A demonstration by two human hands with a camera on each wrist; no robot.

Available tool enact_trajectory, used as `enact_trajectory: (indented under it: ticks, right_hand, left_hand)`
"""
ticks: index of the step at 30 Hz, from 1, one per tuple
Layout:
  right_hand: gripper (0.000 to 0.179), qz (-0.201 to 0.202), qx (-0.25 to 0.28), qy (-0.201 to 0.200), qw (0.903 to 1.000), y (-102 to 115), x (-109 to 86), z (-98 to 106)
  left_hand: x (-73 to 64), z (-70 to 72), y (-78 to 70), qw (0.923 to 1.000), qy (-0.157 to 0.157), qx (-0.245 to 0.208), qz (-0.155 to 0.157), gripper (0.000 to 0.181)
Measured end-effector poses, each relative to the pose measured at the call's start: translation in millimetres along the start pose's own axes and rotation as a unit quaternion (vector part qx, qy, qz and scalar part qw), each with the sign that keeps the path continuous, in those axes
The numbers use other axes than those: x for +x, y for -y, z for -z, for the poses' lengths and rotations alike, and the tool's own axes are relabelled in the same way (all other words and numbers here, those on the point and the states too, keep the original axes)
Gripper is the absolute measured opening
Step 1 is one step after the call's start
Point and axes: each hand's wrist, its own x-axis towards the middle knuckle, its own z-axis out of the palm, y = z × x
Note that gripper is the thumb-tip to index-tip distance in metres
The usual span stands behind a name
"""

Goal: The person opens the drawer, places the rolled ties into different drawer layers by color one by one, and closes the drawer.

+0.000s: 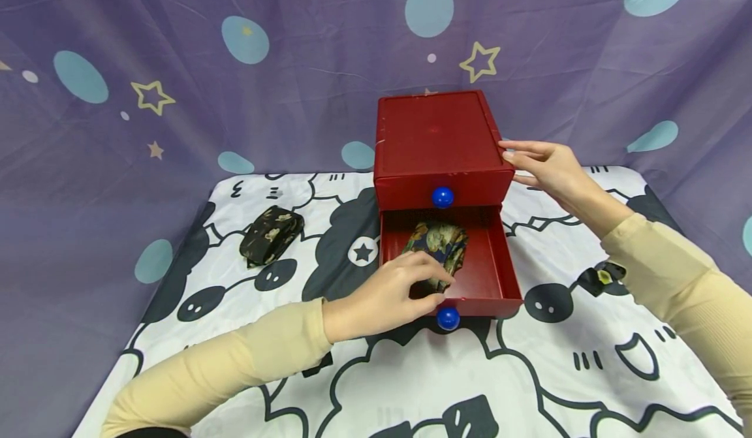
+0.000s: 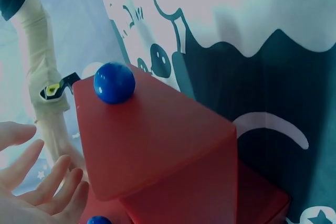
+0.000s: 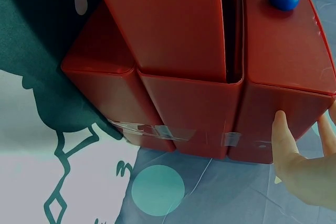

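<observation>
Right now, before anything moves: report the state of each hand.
Left hand: open, holding nothing, over the pulled-out drawer.
Right hand: open, against the side of the red cabinet.

Long cream sleeves [image 1: 226, 363], bare hands [image 1: 390, 294]

Cabinet [image 1: 435, 131] at the rear of the desk [image 1: 529, 373], with a curtain [image 1: 305, 66] behind it. Middle drawer [image 1: 487, 271] projecting forward, between the top and bottom drawers; cloth [image 1: 442, 237] inside it, left of centre. Upper knob [image 1: 443, 197] on the top drawer's front, lower knob [image 1: 448, 318] on the middle's. Bundle [image 1: 271, 235] on the desk, left of the cabinet, well apart.
</observation>
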Motion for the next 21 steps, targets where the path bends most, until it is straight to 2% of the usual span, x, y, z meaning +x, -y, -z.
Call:
enact_trajectory:
  ticks: [7, 13, 16, 21]
  right_hand:
    - [0.054, 0.002, 0.001, 0.004, 1.0000, 0, 0.1, 1]
    - [0.053, 0.008, 0.007, 0.005, 0.9999, 0, 0.3, 1]
    - [0.051, 0.009, 0.010, 0.006, 0.9999, 0, 0.3, 1]
    - [0.051, 0.007, 0.010, 0.007, 0.9999, 0, 0.6, 1]
  left_hand:
    - [-4.8, -10.1, -1.1, 0.9963, -0.044, 0.023, -0.070, 0.019]
    - [-8.5, -17.5, -3.0, 0.9897, -0.065, 0.065, -0.110, 0.019]
    - [-9.8, -22.3, -1.9, 0.9808, -0.078, 0.102, -0.147, 0.019]
    - [-9.9, -30.0, -0.4, 0.9553, -0.107, 0.159, -0.225, 0.017]
